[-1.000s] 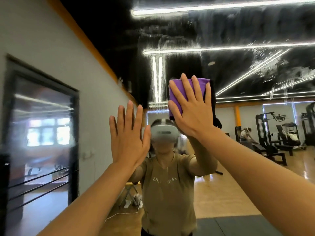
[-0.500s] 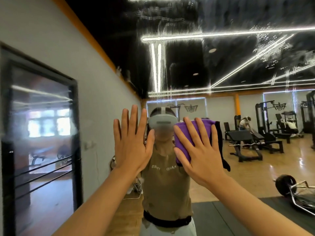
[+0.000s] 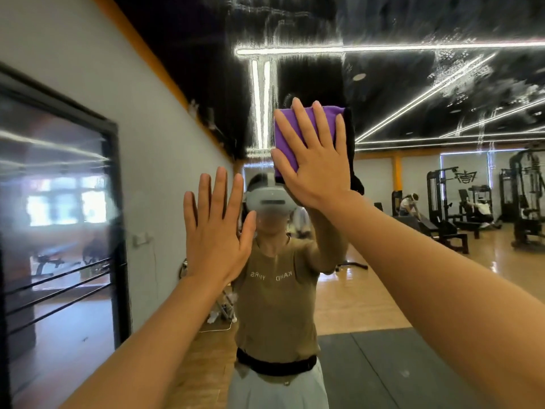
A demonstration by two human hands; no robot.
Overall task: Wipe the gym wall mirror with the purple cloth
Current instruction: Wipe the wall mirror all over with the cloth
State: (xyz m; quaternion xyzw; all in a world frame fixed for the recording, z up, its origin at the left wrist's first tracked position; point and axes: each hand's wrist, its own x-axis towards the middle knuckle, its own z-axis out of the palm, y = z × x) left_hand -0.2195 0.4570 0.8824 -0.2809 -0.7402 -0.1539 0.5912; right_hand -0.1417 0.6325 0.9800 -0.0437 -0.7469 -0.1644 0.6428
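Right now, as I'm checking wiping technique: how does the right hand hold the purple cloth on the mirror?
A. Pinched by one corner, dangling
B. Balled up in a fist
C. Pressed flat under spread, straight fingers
C: the right hand lies flat, fingers spread straight over the purple cloth against the mirror.

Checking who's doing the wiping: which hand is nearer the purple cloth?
Right. The right hand presses flat on the cloth; the left hand is lower and left, apart from it.

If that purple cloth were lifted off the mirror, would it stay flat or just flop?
Probably flop: the purple cloth looks soft and folded, flat only because the right hand presses it on the mirror. Likely light. It probably slides easily over the streaky glass.
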